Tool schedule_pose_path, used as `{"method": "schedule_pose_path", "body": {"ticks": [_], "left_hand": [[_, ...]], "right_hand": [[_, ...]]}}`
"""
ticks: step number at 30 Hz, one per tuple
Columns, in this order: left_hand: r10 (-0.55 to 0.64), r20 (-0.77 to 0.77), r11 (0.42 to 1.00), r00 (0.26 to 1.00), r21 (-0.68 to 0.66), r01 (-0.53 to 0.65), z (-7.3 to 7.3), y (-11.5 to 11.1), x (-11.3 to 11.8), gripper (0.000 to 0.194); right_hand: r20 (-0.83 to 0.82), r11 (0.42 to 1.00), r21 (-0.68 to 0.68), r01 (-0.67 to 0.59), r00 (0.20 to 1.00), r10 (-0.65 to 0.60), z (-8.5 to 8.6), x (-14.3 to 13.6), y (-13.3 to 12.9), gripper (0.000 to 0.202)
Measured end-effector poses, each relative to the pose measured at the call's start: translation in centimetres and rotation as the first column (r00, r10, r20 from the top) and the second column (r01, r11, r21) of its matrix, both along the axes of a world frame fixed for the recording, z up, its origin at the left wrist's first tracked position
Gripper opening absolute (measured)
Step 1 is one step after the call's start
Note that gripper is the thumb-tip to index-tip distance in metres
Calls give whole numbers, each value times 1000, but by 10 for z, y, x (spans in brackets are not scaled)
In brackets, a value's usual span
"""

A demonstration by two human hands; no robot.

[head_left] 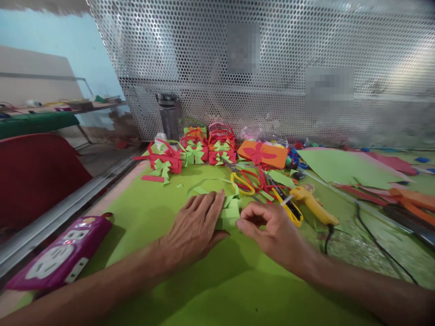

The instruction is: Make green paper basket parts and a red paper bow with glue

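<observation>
A small light-green paper basket (231, 215) with a thin strip handle lies on its side on the green table surface. My left hand (195, 224) covers its left part, fingers stretched across it and thumb along its near side, gripping it. Between thumb and forefinger, my right hand (268, 231) pinches the basket's right edge; the fingertips hide the exact spot. Just beyond are yellow-and-red-handled scissors (249, 181). A yellow glue gun (314, 206) lies to the right of my right hand, next to a box cutter (287, 203).
Finished-looking red paper baskets (170, 161) with green bows stand at the back, beside an orange paper piece (272, 154). A dark bottle (169, 115) stands behind them. A purple power strip (64, 253) lies at left. Paper sheets (346, 165) and a black cord (380, 253) spread across the right.
</observation>
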State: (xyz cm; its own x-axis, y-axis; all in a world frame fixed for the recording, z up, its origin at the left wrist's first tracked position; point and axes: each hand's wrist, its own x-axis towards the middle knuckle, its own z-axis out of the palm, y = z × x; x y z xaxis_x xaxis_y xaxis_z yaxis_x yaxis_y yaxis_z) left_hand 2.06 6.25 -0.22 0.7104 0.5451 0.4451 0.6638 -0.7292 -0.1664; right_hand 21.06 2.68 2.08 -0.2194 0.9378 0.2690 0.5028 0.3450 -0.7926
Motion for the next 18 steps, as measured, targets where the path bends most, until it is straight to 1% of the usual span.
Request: {"method": "schedule_pose_path", "body": {"ticks": [5, 9, 13, 16, 18], "left_hand": [[41, 11, 999, 999, -11, -41, -1, -2, 4, 80], [33, 10, 999, 999, 20, -34, -2, -1, 4, 75], [17, 23, 998, 1000, 57, -18, -3, 1, 3, 74], [12, 36, 998, 999, 54, -14, -2, 3, 1, 74], [15, 33, 998, 999, 55, -17, -1, 3, 0, 74]], "right_hand": [[42, 999, 38, -13, 999, 11, -1, -4, -1, 15], [49, 998, 55, -32, 998, 30, 0, -3, -2, 16], [24, 996, 85, -40, 999, 38, 4, 2, -2, 22], [-15, 998, 58, -27, 999, 28, 6, 5, -2, 25], [-57, 999, 22, -28, 998, 29, 5, 7, -1, 23]]}}
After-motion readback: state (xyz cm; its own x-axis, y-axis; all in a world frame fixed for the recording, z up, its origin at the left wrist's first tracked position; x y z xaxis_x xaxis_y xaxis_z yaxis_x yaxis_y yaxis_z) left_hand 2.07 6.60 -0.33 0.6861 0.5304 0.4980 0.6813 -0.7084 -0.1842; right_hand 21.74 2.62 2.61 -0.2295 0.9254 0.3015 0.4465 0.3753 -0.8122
